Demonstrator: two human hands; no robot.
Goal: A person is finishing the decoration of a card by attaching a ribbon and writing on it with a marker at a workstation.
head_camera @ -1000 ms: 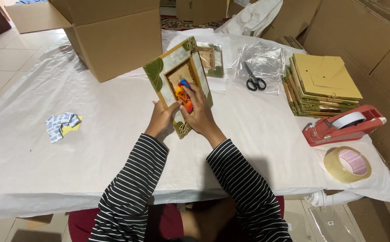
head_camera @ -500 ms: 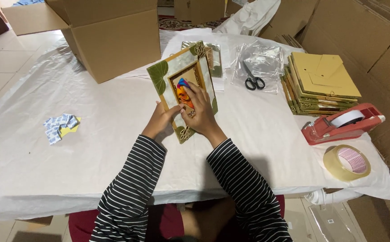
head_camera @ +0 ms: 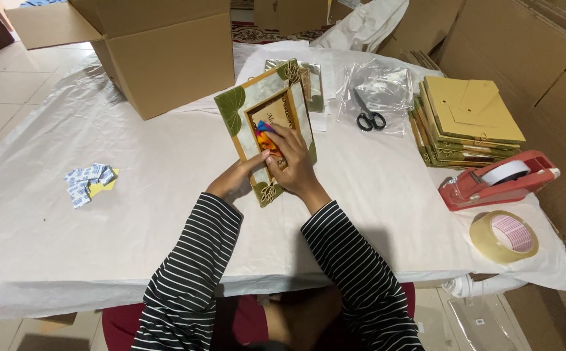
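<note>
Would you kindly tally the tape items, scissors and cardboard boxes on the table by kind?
Tape dispenser, red: 1
Loose tape roll: 1
Scissors: 1
Open cardboard box: 1
Total: 4

My head camera looks steeply down, facing twelve o'clock across the table (head_camera: 133,214), near, my only view.
</note>
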